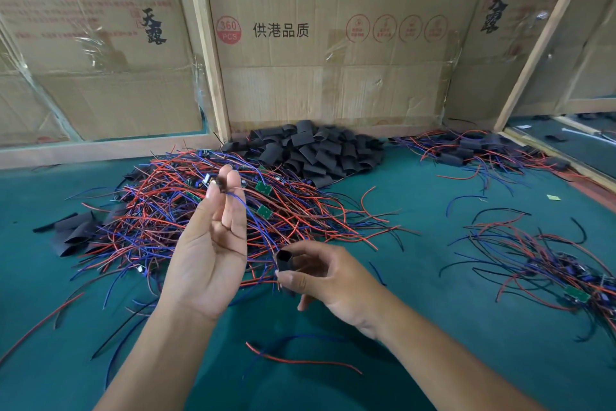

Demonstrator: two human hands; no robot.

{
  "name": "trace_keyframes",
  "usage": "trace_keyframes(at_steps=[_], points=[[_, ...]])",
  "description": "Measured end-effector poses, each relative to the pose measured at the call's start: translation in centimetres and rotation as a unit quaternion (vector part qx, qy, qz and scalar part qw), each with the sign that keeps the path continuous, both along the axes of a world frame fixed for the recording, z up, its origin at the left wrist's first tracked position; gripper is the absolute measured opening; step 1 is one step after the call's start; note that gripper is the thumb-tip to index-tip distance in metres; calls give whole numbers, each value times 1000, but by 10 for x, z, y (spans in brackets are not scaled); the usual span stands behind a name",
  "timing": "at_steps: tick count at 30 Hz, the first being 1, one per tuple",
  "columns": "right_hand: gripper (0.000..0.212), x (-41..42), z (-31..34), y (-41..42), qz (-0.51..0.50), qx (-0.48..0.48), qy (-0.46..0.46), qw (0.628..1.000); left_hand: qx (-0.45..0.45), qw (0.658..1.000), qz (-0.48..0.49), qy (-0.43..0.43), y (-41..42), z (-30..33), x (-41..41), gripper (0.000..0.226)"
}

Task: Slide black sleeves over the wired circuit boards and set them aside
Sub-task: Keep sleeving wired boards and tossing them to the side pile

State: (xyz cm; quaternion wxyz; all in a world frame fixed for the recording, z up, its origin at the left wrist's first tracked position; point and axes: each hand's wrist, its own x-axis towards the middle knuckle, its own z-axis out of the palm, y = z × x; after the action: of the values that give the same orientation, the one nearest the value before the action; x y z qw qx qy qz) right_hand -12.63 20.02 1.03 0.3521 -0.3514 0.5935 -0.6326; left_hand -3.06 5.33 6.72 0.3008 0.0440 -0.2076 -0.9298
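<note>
Just in front of the wire pile [213,210], the left hand [208,254] pinches a board [218,181] at its fingertips while the right hand [328,280] grips a black sleeve [285,264].

Teal table cover [433,327], red, blue and black wires [200,210] (tangled colours), green circuit boards [263,187], black sleeves [310,150], tan cardboard [333,84] with black and red print

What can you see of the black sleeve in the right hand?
The black sleeve is a short, matte tube, seemingly soft plastic, its open rounded-rectangular mouth facing up toward the camera. The right hand pinches it between thumb and fingers, above the green table. Blue and red wires run toward its mouth; whether they enter is unclear.
</note>
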Motion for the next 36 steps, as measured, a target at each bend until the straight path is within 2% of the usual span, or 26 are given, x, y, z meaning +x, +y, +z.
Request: trace_keyframes(at_steps=[6, 19, 23, 26, 30, 36], points=[[23, 13, 5, 3, 73, 9, -34, 997, 18, 1000, -10, 22, 8, 4, 3, 58], [31, 18, 9, 2, 71, 24, -3, 997, 26, 999, 3, 37, 2, 8, 10, 73], [31, 18, 11, 2, 83, 17, -8, 996, 36, 999, -5, 28, 2, 5, 8, 52], [28, 20, 12, 3, 108, 0, -17, 994, 41, 998, -18, 44, 1, 5, 9, 46], [29, 19, 15, 3, 114, -28, -37, 992, 17, 999, -22, 37, 0, 5, 8, 23], [42, 11, 17, 5, 120, -59, -67, 989, -14, 999, -12, 27, -2, 3, 7, 21]])
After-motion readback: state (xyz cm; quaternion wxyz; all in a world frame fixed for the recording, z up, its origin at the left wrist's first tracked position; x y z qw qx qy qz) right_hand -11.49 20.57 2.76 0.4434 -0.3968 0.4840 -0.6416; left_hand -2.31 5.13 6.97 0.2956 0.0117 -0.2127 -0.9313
